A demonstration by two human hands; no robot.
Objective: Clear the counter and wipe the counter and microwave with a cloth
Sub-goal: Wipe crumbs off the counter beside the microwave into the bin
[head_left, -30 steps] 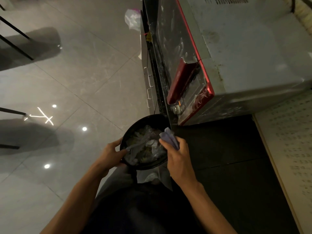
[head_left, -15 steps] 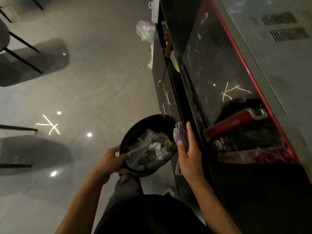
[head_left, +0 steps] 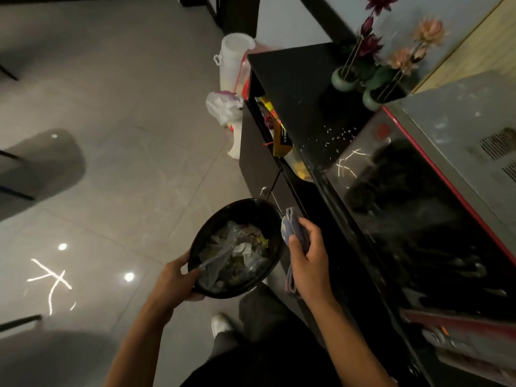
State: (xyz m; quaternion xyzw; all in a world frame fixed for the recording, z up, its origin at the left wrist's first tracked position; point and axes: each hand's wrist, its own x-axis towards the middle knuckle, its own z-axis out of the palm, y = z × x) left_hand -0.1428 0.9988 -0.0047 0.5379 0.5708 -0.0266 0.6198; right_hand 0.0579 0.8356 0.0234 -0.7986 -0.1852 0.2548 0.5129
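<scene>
Clearing step: my left grip (head_left: 174, 277) holds scrap bowl (head_left: 245, 203) off tabletop's (head_left: 293, 79) front edge, right grip (head_left: 310, 258) clutches cloth (head_left: 290, 224). Nxt I'd sweep crumbs (head_left: 339, 135) in.

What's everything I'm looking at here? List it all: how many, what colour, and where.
bowl: one, black, full of scraps, held above the floor beside the counter
cloth: one, grey-blue, bunched by the bowl's rim
counter: one, black, upper middle
grains: many, white, scattered on the counter near the microwave
microwave: one, grey with red trim, right
vases: two, green, with pink and purple flowers, far end of the counter
packet: one, yellow, in the shelf under the counter top
plastic bag: one, white, on the floor
jug: one, white, on the floor beyond the bag
shoe: one, white, bottom
left hand: grips the bowl
right hand: holds the cloth
</scene>
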